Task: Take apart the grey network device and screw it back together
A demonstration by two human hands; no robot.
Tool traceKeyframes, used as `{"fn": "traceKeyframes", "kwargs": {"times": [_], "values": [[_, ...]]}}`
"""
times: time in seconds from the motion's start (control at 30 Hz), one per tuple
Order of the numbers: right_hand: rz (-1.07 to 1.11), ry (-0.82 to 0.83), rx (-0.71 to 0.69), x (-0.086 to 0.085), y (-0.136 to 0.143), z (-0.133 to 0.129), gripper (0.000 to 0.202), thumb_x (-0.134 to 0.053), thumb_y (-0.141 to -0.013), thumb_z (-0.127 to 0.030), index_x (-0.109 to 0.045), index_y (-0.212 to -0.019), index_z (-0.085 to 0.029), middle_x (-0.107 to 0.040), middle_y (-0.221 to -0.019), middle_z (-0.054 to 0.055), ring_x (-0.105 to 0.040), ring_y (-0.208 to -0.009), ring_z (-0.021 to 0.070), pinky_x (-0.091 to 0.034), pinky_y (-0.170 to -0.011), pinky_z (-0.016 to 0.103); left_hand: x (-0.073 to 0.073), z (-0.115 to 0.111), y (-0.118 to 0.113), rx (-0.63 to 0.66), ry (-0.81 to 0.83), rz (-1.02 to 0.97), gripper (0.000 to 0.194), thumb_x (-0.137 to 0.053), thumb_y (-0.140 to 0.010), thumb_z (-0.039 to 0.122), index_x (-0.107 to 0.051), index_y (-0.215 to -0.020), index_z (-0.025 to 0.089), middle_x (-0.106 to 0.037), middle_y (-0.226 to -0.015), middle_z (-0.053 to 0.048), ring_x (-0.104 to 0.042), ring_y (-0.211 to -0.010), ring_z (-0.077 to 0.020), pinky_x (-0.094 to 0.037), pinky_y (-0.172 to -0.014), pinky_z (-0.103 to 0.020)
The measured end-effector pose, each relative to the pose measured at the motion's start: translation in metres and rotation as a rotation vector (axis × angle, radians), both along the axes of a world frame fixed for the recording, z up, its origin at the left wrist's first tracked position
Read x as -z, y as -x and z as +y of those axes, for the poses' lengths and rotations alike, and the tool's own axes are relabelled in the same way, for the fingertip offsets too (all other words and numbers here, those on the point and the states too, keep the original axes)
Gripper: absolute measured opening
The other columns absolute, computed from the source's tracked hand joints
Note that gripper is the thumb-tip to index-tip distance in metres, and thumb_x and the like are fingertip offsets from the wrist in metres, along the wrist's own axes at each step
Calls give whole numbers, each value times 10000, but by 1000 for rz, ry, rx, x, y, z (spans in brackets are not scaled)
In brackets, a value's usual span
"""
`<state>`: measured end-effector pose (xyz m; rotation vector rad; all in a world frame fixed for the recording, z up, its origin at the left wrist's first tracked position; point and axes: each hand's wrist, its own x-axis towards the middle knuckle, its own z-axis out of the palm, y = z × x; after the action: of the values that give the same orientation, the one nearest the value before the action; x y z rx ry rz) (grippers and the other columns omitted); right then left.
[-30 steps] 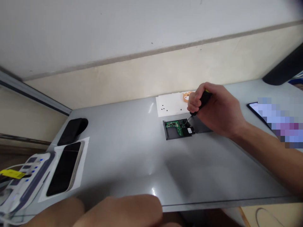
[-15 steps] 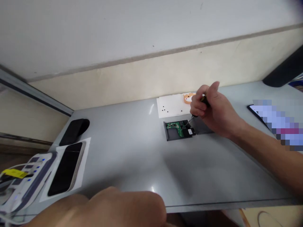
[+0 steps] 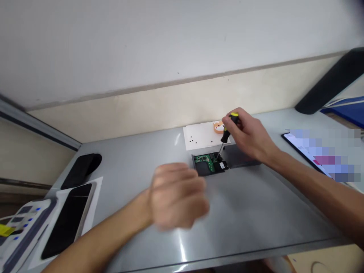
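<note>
A screwdriver [image 3: 227, 131] with a black and yellow handle is in my right hand [image 3: 251, 134], its shaft slanting down and left. The tip meets an opened black device [image 3: 202, 167] with a green circuit board [image 3: 210, 162], near the board's right part. Just right of the device lies a dark flat panel [image 3: 241, 157], partly under my right hand. My left hand [image 3: 179, 195] hovers above the table in front of the device, fingers curled into a fist and blurred by motion. Whatever it may hold is hidden.
Behind the device, a white sheet [image 3: 199, 142] carries several tiny dark screws [image 3: 191, 140] and an orange-and-white animal-shaped item [image 3: 218, 127]. To the left are a phone [image 3: 66, 220], a black case [image 3: 78, 170] and a power strip [image 3: 28, 223]. Another phone [image 3: 307, 155] lies right; a black cylinder [image 3: 327, 83] leans behind.
My left hand has risen from the near edge and moved forward toward the device. My right hand has turned, so the screwdriver stands steeper with its handle top showing. The view has shifted slightly.
</note>
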<state>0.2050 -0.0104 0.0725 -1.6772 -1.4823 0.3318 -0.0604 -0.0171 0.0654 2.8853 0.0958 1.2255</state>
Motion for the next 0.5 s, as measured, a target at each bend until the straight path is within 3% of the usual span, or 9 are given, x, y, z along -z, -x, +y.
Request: {"fn": "traceKeyframes", "kwargs": {"times": [0.03, 0.13, 0.27, 0.4, 0.5], "values": [[11, -33, 17, -2, -1, 1, 331, -597, -1021, -550, -543, -878, -256, -543, -635, -37, -430, -546, 139, -329, -546, 321, 8, 13, -11, 32, 0, -64, 291, -440, -878, 16, -471, -690, 235, -486, -569, 36, -414, -486, -136, -384, -521, -302], [54, -140, 85, -4, -5, 3, 274, -591, -1036, -491, -568, -897, -256, -532, -657, -30, -455, -579, 145, -342, -560, 320, 38, 46, -29, -93, 195, -83, 259, -392, -752, 4, -347, -671, 246, -388, -518, 57, -336, -438, -128, -285, -457, -285], [72, -166, 114, 2, -11, 6, 233, -604, -1035, -477, -601, -945, -262, -477, -638, -41, -454, -585, 152, -357, -577, 324, 66, 63, -31, -288, 489, -120, 225, -416, -789, 78, -296, -714, 253, -430, -570, 58, -383, -477, -110, -324, -480, -239], [89, -147, 102, 10, -13, 8, 240, -632, -1020, -487, -603, -940, -263, -450, -613, -51, -455, -572, 154, -378, -593, 325, 71, 65, -32, -359, 543, -180, 266, -463, -813, 138, -241, -728, 256, -420, -598, 54, -366, -519, -110, -317, -502, -238], [98, -122, 108, 12, -13, 8, 224, -626, -1022, -468, -612, -941, -259, -451, -606, -53, -462, -569, 154, -383, -599, 324, 69, 66, -34, -367, 535, -193, 354, -494, -914, 188, -219, -700, 248, -329, -577, 66, -315, -512, -104, -285, -504, -251]]}}
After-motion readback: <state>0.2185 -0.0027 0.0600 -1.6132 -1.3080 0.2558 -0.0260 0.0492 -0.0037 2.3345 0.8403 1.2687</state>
